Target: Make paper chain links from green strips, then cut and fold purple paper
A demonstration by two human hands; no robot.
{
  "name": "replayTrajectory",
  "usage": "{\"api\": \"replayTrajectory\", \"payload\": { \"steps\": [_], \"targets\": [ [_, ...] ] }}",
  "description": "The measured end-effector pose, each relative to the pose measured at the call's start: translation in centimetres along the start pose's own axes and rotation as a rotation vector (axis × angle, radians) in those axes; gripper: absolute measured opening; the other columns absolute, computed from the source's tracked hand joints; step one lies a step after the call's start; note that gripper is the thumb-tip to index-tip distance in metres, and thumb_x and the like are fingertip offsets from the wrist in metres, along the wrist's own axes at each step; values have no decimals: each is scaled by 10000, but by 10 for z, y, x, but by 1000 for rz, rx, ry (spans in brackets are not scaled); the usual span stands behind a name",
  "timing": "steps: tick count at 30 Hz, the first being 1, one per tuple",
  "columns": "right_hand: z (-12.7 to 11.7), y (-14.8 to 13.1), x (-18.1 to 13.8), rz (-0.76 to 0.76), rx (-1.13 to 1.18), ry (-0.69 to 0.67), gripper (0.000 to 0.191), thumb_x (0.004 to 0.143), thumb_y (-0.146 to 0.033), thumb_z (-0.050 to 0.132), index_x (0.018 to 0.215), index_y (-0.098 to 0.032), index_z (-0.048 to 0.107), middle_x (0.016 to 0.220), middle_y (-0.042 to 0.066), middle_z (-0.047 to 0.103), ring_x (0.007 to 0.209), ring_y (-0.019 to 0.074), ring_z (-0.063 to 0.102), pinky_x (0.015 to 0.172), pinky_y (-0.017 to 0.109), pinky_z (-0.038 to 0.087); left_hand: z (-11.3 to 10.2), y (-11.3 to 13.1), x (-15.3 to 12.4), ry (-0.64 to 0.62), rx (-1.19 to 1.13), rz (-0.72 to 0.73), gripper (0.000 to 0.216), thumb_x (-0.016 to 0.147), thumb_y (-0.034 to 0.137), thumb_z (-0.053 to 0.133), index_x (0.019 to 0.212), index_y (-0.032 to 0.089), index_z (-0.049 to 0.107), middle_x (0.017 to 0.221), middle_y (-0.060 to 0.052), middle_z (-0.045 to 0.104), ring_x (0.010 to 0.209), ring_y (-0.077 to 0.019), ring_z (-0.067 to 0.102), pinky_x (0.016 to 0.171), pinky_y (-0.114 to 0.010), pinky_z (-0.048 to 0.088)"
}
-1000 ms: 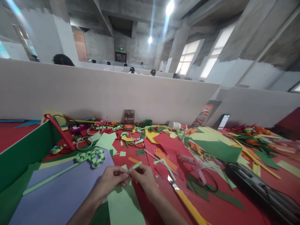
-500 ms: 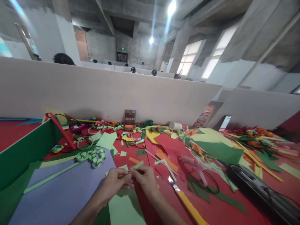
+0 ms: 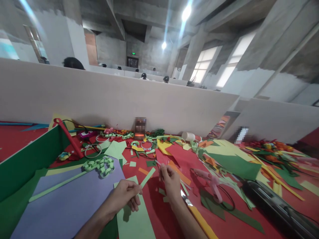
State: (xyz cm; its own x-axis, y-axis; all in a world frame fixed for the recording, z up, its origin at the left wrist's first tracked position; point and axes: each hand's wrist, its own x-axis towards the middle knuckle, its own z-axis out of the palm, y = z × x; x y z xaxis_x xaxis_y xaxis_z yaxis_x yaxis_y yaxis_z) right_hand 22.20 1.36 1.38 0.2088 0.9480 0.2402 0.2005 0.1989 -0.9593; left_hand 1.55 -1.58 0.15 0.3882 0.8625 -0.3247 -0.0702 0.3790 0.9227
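My left hand (image 3: 127, 194) pinches a light green paper strip (image 3: 148, 177), which slants up and to the right from the fingertips. Below it lies a light green paper sheet (image 3: 136, 220). My right hand (image 3: 170, 181) reaches over the red table, thumb and fingers closed at a thin pale stick (image 3: 158, 162); most of the stick is hidden behind the hand. Close to the right wrist is a utility knife (image 3: 200, 219) with a yellow handle, its blade partly covered by the forearm. A chain of curled green paper with a stem (image 3: 64, 186) rests on purple paper (image 3: 82, 205).
A pink glue gun (image 3: 211, 181) with its cable lies on the right, beside a long black device (image 3: 271, 202). At left stands a green box (image 3: 32, 156). Paper scraps and rings litter the red table (image 3: 184, 166). A white partition (image 3: 149, 103) runs behind.
My hands have come apart. The right one has let go of the green strip and moved right to the thin stick; the left keeps the strip. The view has shifted slightly.
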Motion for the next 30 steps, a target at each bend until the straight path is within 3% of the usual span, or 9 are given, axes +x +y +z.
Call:
{"api": "replayTrajectory", "payload": {
  "steps": [3, 5, 8, 11, 14, 17, 21, 25, 30],
  "targets": [
    [-6, -9, -5, -152, -79, -32, 316, 1012, -497, 541, 1037, -233, 712, 923, 73, 722, 848, 222, 663, 806, 367, 535, 1, 2, -1, 20, -38, 19, 653, 688, 793, 757, 779, 153, 665, 544, -17, 661, 420, -132, 609, 427, -219, 430],
    [-7, -12, -8, -268, -153, -159, 231, 973, -382, 609, 1143, -283, 731, 1249, 99, 708, 1179, 268, 622, 1054, 458, 450, 1, 5, -3, 12, -73, 35, 638, 689, 775, 775, 776, 153, 664, 544, -6, 644, 419, -117, 583, 433, -217, 423],
    [-5, -11, -9, -371, -274, -345, 222, 936, -258, 622, 1091, -324, 768, 1385, 74, 671, 1369, 304, 503, 1171, 556, 298, 0, 12, -8, -31, -127, 64, 598, 684, 707, 835, 789, 136, 690, 620, -25, 665, 480, -105, 589, 483, -215, 444],
    [1, -8, -12, -324, -259, -382, 194, 950, -257, 597, 1012, -292, 778, 1239, 90, 740, 1262, 312, 580, 1099, 532, 379, -1, 19, -12, -31, -178, 107, 544, 702, 637, 868, 823, 129, 717, 745, -56, 702, 590, -105, 621, 571, -213, 481],
    [13, -8, -27, -202, -172, -432, 251, 1015, -314, 517, 942, -242, 747, 927, 81, 768, 889, 247, 697, 827, 390, 524, -3, 22, -11, 61, -214, 165, 548, 713, 643, 857, 900, 142, 737, 766, -33, 684, 619, -91, 595, 603, -202, 487],
    [33, -11, -50, -82, -42, -534, 260, 1054, -400, 470, 1126, -227, 650, 812, 41, 742, 702, 198, 702, 656, 305, 526, -5, 20, -7, 160, -206, 214, 559, 694, 678, 842, 848, 154, 719, 717, 6, 623, 564, -78, 527, 537, -197, 462],
    [51, -16, -70, 157, 344, -547, 409, 982, -540, 616, 1227, -263, 442, 784, -24, 690, 631, 163, 674, 630, 278, 515, -5, 15, -3, 236, -103, 239, 557, 713, 704, 799, 679, 175, 629, 557, 53, 493, 435, -89, 441, 403, -219, 371],
    [46, -24, -67, 202, 453, -562, 348, 930, -542, 703, 983, -225, 569, 863, 32, 727, 755, 161, 697, 707, 269, 493, -5, 12, 0, 261, 41, 266, 589, 725, 751, 746, 645, 193, 575, 471, 80, 392, 403, -97, 400, 414, -224, 336],
    [34, -29, -54, 235, 429, -654, 461, 789, -513, 846, 1107, -214, 697, 896, 62, 766, 913, 231, 736, 823, 342, 535, -12, 16, 1, 245, 215, 300, 561, 787, 741, 674, 693, 192, 611, 580, 36, 512, 541, -134, 465, 507, -233, 360]
  ]
}}
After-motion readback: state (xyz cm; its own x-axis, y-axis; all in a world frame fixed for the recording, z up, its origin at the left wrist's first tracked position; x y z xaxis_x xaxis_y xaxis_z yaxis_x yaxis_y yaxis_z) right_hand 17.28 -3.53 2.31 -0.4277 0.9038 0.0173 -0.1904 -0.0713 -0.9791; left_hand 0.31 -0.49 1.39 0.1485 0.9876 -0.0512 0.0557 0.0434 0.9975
